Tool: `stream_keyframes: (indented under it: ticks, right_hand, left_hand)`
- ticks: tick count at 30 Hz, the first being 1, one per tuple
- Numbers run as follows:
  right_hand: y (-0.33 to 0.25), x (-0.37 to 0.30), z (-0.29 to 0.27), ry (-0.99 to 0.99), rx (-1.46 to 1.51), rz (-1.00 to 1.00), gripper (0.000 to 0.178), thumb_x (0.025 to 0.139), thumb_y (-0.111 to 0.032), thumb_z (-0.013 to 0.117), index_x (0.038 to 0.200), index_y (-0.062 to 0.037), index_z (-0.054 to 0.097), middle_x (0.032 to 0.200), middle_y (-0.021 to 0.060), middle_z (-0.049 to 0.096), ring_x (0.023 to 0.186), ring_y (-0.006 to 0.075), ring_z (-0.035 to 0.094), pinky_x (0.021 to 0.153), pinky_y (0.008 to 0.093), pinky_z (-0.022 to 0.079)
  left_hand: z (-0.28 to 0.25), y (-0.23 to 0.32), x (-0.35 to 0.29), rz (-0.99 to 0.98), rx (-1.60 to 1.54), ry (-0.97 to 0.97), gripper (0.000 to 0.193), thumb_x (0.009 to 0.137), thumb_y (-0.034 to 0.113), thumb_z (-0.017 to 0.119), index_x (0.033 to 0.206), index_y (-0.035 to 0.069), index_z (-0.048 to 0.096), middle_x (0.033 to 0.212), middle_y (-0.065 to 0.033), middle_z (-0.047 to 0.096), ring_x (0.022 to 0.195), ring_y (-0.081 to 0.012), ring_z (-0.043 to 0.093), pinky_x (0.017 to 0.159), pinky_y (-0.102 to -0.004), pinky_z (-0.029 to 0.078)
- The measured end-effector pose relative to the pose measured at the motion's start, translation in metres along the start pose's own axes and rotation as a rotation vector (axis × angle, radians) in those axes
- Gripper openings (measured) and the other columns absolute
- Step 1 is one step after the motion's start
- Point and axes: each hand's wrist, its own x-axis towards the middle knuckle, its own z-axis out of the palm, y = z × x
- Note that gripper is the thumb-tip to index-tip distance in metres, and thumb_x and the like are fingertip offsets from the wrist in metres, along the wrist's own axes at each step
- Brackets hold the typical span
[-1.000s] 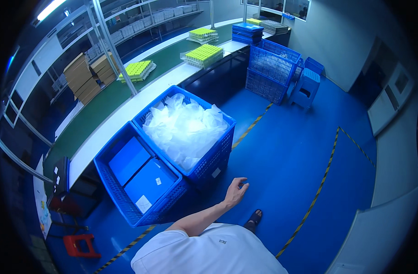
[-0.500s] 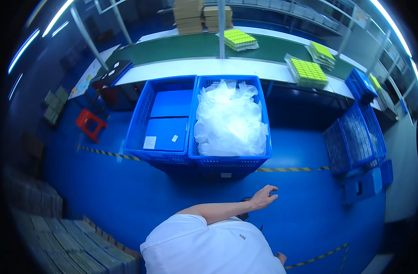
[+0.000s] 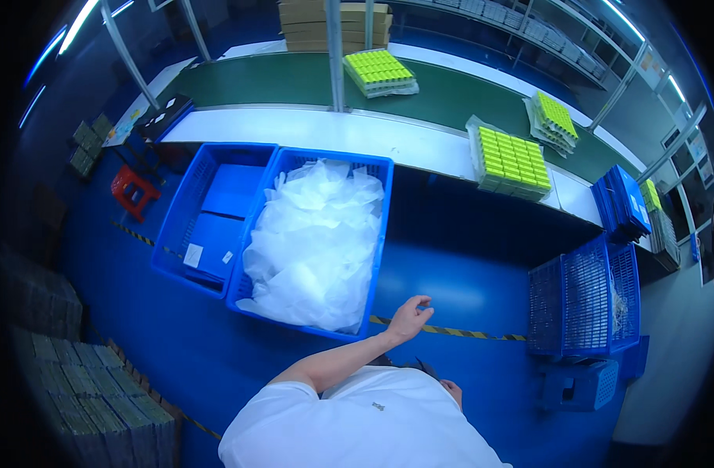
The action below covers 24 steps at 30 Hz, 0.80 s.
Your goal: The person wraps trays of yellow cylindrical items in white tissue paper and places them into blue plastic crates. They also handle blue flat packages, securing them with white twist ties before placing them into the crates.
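My left hand (image 3: 412, 318) reaches out in front of my body above the blue floor. Its fingers are loosely bent and apart, with nothing in them. Closest to it is a blue plastic crate (image 3: 382, 226) heaped with crumpled translucent white plastic sheeting (image 3: 314, 249); hand and crate look apart. My right hand (image 3: 452, 388) shows only in part beside my white shirt, low by my side, its fingers mostly hidden. Against the first crate's left side stands a second blue crate (image 3: 177, 210), with flat blue panels (image 3: 216, 238) inside and white labels on them.
Beyond the crates runs a white-edged bench (image 3: 287, 125) with a green belt (image 3: 263, 82) and stacks of yellow-green trays (image 3: 513, 160). At right stand blue mesh crates (image 3: 583, 296) and a blue stool (image 3: 579, 386). A red stool (image 3: 133, 193) and stacked bundles (image 3: 99, 390) are at left.
My view has turned and moved toward the right, so both crates now appear farther left. My left hand remains outstretched and empty, now nearer the sheeting-filled crate's right corner in the picture.
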Motion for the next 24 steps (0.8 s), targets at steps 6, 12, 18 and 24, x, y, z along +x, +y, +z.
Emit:
stream_keyframes:
  ticks: [6, 12, 18, 24]
  right_hand:
    - [-0.115, 0.119, -0.098, -0.1, 0.163, 0.226, 0.021, 0.092, -0.013, 0.061, 0.107, -0.0001, 0.069, 0.093, 0.0121, 0.072, 0.082, 0.0218, 0.071, 0.07, 0.0344, 0.058]
    - [-0.158, 0.302, -0.171, -0.123, 0.29, 0.245, 0.024, 0.093, -0.017, 0.061, 0.109, 0.0004, 0.069, 0.095, 0.0123, 0.072, 0.085, 0.0211, 0.07, 0.071, 0.0335, 0.056]
    - [-0.351, 0.423, -0.201, -0.359, 0.032, -0.116, 0.031, 0.093, -0.023, 0.066, 0.115, -0.0006, 0.07, 0.098, 0.0095, 0.071, 0.09, 0.017, 0.067, 0.08, 0.031, 0.053]
    - [-0.533, 0.444, -0.169, -0.704, 0.145, -0.328, 0.03, 0.096, -0.018, 0.065, 0.121, -0.0005, 0.067, 0.109, 0.0096, 0.071, 0.101, 0.0162, 0.065, 0.09, 0.0309, 0.052]
  left_hand:
    - [0.018, -0.006, 0.115, -0.062, -0.046, 0.283, 0.042, 0.094, 0.022, 0.067, 0.127, -0.002, 0.059, 0.114, -0.0155, 0.069, 0.083, -0.0191, 0.069, 0.076, -0.0321, 0.055]
    - [0.028, 0.014, 0.214, -0.219, -0.172, 0.528, 0.038, 0.096, 0.015, 0.065, 0.128, -0.002, 0.058, 0.111, -0.0152, 0.068, 0.086, -0.0191, 0.069, 0.075, -0.0305, 0.054]
    - [0.028, 0.044, 0.291, -0.216, -0.155, 0.687, 0.04, 0.099, 0.02, 0.063, 0.131, -0.003, 0.055, 0.112, -0.0143, 0.066, 0.085, -0.0171, 0.068, 0.077, -0.0294, 0.053]
    - [-0.04, 0.056, 0.385, -0.18, -0.211, 0.804, 0.048, 0.101, 0.03, 0.061, 0.132, -0.004, 0.053, 0.118, -0.0158, 0.063, 0.095, -0.021, 0.068, 0.083, -0.0326, 0.053]
